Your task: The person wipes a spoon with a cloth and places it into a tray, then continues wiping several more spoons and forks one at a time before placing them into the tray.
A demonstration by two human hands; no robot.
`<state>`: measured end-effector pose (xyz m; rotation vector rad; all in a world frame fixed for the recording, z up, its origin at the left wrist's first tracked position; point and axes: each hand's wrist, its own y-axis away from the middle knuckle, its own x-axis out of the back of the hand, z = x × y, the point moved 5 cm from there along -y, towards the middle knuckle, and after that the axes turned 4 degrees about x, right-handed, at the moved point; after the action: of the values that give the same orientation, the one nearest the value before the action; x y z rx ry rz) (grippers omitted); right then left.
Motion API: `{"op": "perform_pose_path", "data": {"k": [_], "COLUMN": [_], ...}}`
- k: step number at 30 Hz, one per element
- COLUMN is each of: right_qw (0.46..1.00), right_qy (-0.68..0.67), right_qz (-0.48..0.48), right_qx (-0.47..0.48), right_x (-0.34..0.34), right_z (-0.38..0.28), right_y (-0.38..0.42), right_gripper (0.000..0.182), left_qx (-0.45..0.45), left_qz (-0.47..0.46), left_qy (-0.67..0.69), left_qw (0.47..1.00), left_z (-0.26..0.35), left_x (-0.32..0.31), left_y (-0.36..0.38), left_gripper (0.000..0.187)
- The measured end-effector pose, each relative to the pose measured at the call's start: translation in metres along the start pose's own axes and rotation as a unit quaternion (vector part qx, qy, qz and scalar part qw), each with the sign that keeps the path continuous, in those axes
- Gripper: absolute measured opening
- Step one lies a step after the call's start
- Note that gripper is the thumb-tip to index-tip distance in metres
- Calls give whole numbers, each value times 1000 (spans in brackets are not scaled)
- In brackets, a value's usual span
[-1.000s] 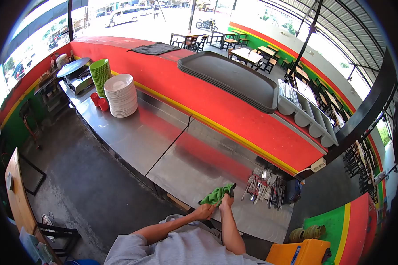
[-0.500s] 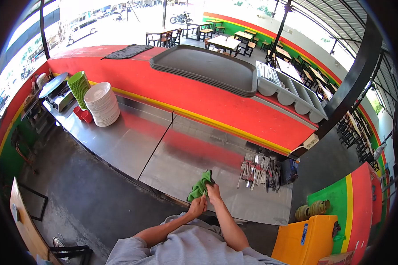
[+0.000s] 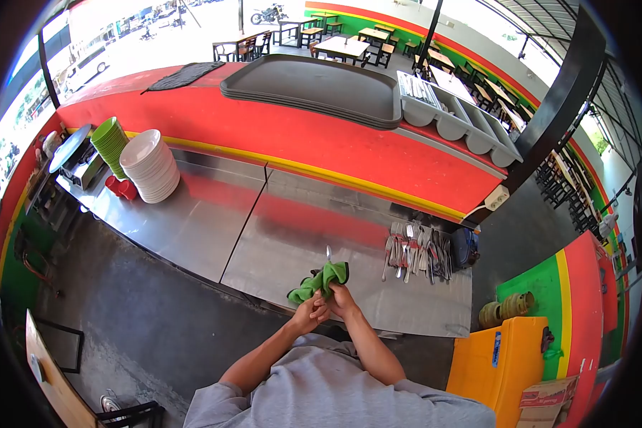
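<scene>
Cloth (image 3: 329,274), green and bunched, sits in my grip left of the cutlery pile (image 3: 419,251) and nearer my body, not touching it. My right hand (image 3: 342,300) is closed on the fabric; my left hand (image 3: 309,314) is curled tight against the lower folds, though I cannot tell whether a handle lies under its fingers. Only the bright tip of a metal utensil (image 3: 329,252) pokes out, also left of the pile.

If I squeeze unevenly, that utensil could slide through the folds and clatter onto the steel counter (image 3: 399,307), because slack fabric may hold smooth metal poorly. A careless swing rightward might let the cloth's loose corner snag the pile's jutting handles and scatter them. Pressing blindly, I could jab a finger, since the folds hide most of the metal.
</scene>
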<state>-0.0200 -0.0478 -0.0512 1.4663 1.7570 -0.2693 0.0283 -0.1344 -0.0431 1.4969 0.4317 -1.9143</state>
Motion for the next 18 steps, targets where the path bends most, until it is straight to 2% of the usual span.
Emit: {"op": "perform_pose_path", "data": {"k": [1,3,5,6,9,10,12,13,14,18], "right_qw": [1000,997,990,983,979,977,973,970,973,974], "right_qy": [21,65,122,136,190,183,220,237,212,219], "right_qz": [-22,33,55,90,58,68,44,32,65,31], "right_qx": [4,40,44,85,54,81,58,46,61,38], "right_x": [-2,-3,-7,-12,-25,-24,-20,-20,-19,-24], "right_z": [-1,-5,-11,-16,-22,-17,-10,-6,1,-4], "right_y": [-2,-12,-19,-21,-18,-20,-23,-22,-20,-9], "right_gripper": [23,20,19,19,19,18,17,16,15,17], "left_qx": [-12,-41,-91,-112,-181,-184,-187,-194,-200,-182], "left_qz": [64,195,257,287,276,293,324,327,330,337], "left_qy": [-48,-140,-288,-358,-472,-478,-489,-470,-453,-416], "left_qw": [997,970,918,881,818,807,788,796,803,825], "left_z": [1,5,11,14,23,24,23,21,20,15], "left_x": [1,3,6,9,10,12,14,17,20,29], "left_y": [0,3,4,6,10,12,14,14,13,2], "left_gripper": [44,44,42,41,37,36,36,36,35,35]}}
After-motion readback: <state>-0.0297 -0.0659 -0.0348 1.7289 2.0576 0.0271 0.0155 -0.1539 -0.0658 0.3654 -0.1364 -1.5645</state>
